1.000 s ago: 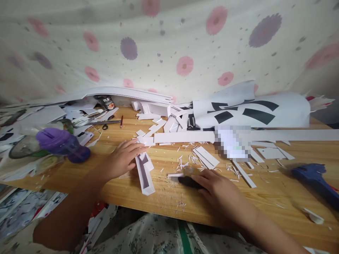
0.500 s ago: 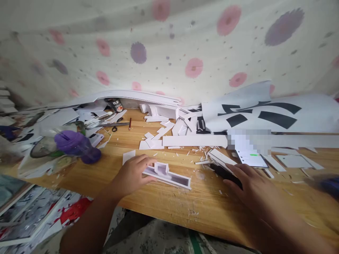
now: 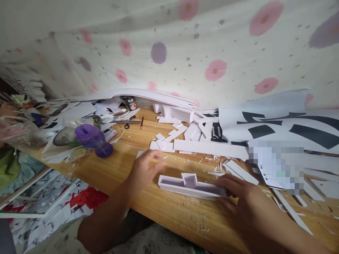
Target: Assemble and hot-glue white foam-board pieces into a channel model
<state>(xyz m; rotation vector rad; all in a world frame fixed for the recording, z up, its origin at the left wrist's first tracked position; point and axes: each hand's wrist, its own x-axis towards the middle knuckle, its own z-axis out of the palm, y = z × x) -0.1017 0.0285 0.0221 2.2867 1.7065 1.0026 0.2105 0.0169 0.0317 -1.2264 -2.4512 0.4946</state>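
Note:
A long, narrow white foam-board trough (image 3: 172, 188) lies on the wooden table in front of me. A small angled white piece (image 3: 190, 181) stands up in its middle. My right hand (image 3: 234, 192) grips the trough's right end between thumb and fingers. Just beyond the other end, my left hand (image 3: 148, 167) is raised, slightly blurred, its thumb and fingers apart with nothing between them. A white scrap lies partly hidden behind the left fingers.
A purple cup (image 3: 92, 139) stands at left, near scissors (image 3: 127, 125) and a pencil (image 3: 142, 122). White strips (image 3: 209, 148) and offcuts lie behind the trough. A phone (image 3: 267, 173) rests at right. Another person's hand (image 3: 6, 113) shows at far left.
My left hand has let go of the trough's left end. My right hand no longer shows the black-handled tool and now grips the right end. The view has swung left.

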